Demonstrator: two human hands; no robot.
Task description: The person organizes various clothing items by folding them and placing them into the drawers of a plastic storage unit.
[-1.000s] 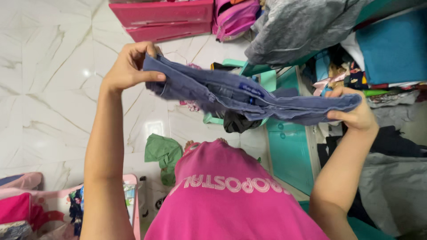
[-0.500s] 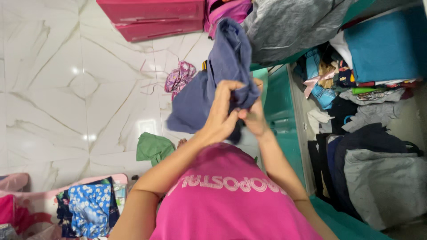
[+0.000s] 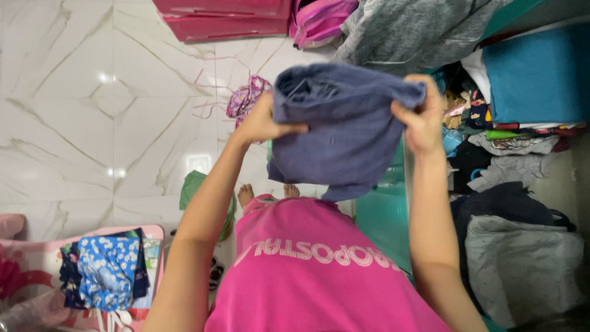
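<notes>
I hold a folded blue-grey denim garment (image 3: 344,132) up in front of my chest, over my pink shirt. My left hand (image 3: 263,121) pinches its upper left corner with the thumb across the cloth. My right hand (image 3: 421,120) grips the upper right corner. The garment hangs down folded in half between both hands, above my bare feet (image 3: 246,194) on the marble floor.
A teal cabinet (image 3: 384,215) with stacked clothes on its shelves (image 3: 522,135) stands to the right. A grey cloth (image 3: 412,31) hangs above it. Pink drawers (image 3: 221,18) and a pink backpack (image 3: 319,21) lie at the back. A green cloth (image 3: 193,190), a floral cloth (image 3: 246,98) and a pink basket (image 3: 80,270) of clothes sit on the floor.
One second ago the garment was stretched wide between my hands; then both hands met, folding it in half. Now they have spread again, holding the folded piece by its top corners.
</notes>
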